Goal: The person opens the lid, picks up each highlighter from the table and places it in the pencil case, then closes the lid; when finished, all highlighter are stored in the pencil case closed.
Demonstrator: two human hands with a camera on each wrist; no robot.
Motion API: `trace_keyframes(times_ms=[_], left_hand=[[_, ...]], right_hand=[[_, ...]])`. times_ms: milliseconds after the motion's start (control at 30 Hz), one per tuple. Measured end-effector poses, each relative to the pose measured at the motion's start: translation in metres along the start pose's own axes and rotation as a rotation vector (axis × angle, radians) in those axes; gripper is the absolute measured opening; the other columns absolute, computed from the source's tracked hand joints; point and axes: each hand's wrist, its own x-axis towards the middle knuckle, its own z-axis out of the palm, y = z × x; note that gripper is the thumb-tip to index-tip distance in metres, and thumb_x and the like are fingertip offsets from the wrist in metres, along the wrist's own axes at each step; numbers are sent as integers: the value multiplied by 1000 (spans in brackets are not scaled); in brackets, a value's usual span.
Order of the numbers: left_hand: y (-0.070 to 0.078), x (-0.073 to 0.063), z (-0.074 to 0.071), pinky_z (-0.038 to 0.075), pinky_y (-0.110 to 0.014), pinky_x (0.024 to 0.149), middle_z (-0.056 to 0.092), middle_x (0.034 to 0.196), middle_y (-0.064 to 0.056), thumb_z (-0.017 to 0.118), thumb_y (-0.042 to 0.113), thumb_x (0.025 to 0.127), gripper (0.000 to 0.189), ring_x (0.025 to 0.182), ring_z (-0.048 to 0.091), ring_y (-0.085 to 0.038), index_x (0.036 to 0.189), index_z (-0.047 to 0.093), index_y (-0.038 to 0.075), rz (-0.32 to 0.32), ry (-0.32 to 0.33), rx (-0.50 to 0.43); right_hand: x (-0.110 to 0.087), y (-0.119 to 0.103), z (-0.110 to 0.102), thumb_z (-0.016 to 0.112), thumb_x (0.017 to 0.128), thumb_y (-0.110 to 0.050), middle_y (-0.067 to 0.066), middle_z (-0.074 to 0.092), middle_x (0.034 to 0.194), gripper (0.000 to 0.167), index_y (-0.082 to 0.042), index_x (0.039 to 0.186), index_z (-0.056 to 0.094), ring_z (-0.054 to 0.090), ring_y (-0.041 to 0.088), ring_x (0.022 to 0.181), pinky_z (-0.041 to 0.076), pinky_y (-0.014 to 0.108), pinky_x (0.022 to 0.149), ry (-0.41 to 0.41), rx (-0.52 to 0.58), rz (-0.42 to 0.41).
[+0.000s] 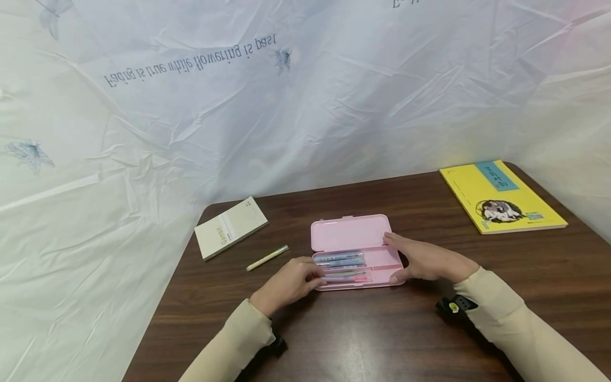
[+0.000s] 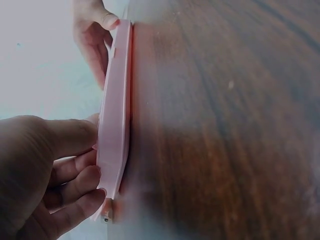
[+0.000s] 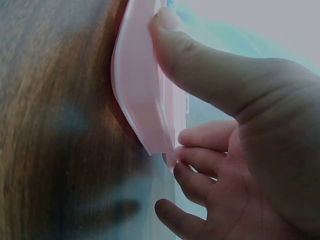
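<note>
A pink pencil case [image 1: 386, 257] lies on the table with its lid [image 1: 350, 233] raised and tipped back. Several blue pens [image 1: 340, 260] fill the upper left of its tray, and slim pens, one pink-tipped [image 1: 360, 278], lie below them. At the left end, my left hand [image 1: 292, 281] grips the case, thumb at the near rim and fingers curled by the end wall [image 2: 112, 130]. My right hand [image 1: 425, 258] holds the other end, its thumb [image 3: 170, 22] on the near rim and fingertips at the lid's corner. Part of the tray's left edge is hidden by my left fingers.
Left of the case lies a yellow-green pen [image 1: 267, 258]. Beyond it, a cream notepad [image 1: 231, 227] sits near the table's left edge. A yellow book [image 1: 501, 199] lies at the back right. White printed sheeting [image 1: 334, 116] hangs behind the brown table [image 1: 353, 334].
</note>
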Motion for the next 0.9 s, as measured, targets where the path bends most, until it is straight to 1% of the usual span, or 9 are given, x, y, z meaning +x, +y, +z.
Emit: trace_keyframes(times_ms=[233,600,733,800,900], left_hand=[[1,0,0,55,-22,81,71,100,0,72,20,93,14,90,63,-7,101,77,10,-16,-9,-13],[1,-1,-1,55,-24,83,71,100,0,73,19,93,14,92,65,-9,102,78,10,-11,-10,-17],[0,-2,0,55,-24,84,71,101,0,73,20,93,15,93,64,-8,103,78,10,-21,-12,-17],[-1,-2,0,55,-24,85,70,102,1,73,21,93,15,94,64,-8,103,78,11,-21,-6,-11],[-3,-4,-2,55,-24,83,69,100,2,74,22,92,14,92,63,-8,102,78,12,-4,24,-3]], right_hand=[[0,1,0,79,80,-50,28,22,160,107,3,155,26,27,46,145,27,62,113,3,-9,-3],[0,1,1,79,79,-51,28,22,160,107,3,155,26,27,47,144,28,62,113,7,-8,-2],[0,1,1,79,80,-51,27,22,160,107,3,155,26,27,47,145,27,62,113,6,-5,-2],[0,2,1,79,80,-51,27,22,160,107,3,155,26,27,47,145,27,62,113,7,-6,-3],[0,2,1,79,79,-51,28,22,160,107,3,155,26,28,47,144,27,62,113,8,-9,-7]])
